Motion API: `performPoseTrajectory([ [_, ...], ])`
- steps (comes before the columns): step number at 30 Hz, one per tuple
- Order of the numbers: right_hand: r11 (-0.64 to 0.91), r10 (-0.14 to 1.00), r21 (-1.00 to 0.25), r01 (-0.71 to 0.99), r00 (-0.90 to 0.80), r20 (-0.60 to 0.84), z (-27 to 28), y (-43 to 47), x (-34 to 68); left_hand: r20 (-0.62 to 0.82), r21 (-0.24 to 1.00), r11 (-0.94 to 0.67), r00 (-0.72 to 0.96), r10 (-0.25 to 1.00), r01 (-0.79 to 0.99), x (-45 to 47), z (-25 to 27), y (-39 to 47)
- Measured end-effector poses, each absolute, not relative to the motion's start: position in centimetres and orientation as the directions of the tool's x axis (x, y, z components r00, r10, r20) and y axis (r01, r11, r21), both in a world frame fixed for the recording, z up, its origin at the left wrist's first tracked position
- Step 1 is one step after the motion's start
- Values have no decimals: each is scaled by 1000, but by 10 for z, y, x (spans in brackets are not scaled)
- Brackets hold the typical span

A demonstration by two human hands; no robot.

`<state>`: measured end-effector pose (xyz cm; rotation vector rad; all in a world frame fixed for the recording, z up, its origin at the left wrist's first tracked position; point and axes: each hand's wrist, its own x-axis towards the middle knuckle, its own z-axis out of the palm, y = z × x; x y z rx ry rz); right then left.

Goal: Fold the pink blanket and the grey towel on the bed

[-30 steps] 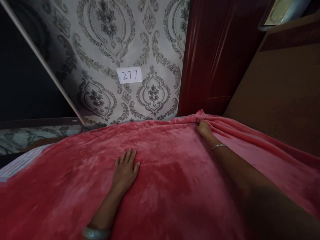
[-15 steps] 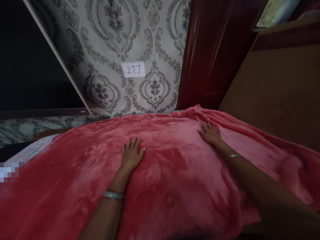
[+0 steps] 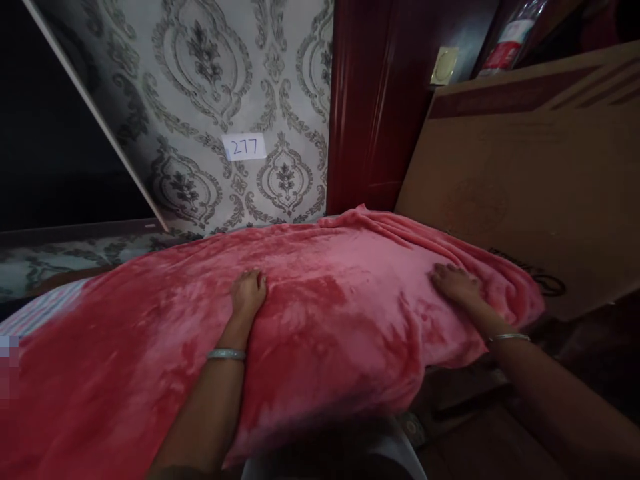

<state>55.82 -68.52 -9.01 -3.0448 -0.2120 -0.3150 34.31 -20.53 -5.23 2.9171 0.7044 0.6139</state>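
Note:
A fuzzy red and pink blanket [image 3: 310,333] lies spread before me, with folds along its far right side. My left hand [image 3: 249,291] rests on its middle with the fingers curled in against the cloth. Farther right, my right hand [image 3: 456,283] bends its fingers down onto the pink part beside the folds; its fingertips are partly hidden. Both wrists wear a bangle.
A large cardboard box [image 3: 500,153] stands at the right, with a bottle [image 3: 510,47] behind its top edge. A dark screen [image 3: 60,133] is at the left. Patterned wallpaper [image 3: 200,100] carries a card [image 3: 245,147] marked 277. Striped cloth [image 3: 45,310] shows at left.
The view has turned right. My left hand's spread fingers have curled in. My right hand has moved right and nearer, fingers bent. The blanket's right end has drawn in, baring more of the box.

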Motion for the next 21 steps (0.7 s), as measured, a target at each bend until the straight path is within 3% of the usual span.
performPoseTrajectory([
  [4, -873, 426, -110, 474, 854, 298, -102, -649, 521, 363, 86, -961, 890, 277, 264, 339, -48, -214],
  [6, -856, 443, -147, 495, 850, 284, -107, -645, 507, 336, 67, -973, 913, 230, 221, 337, -47, -216],
  [10, -910, 228, -255, 325, 910, 347, -108, -679, 493, 349, 51, -968, 904, 248, 246, 338, -47, -214],
  [14, -885, -190, -463, 40, 878, 439, -117, -734, 471, 359, 16, -971, 905, 229, 239, 344, -47, -209],
  [17, -663, -471, -740, -118, 833, 290, -134, -759, 454, 351, -1, -975, 913, 209, 223, 348, -48, -205],
  [19, -503, -542, -849, -161, 824, 165, -146, -764, 450, 351, -5, -978, 916, 194, 209, 350, -49, -202],
  [21, -421, -539, -890, -175, 837, 91, -156, -763, 453, 361, -3, -981, 915, 179, 193, 352, -50, -200],
])
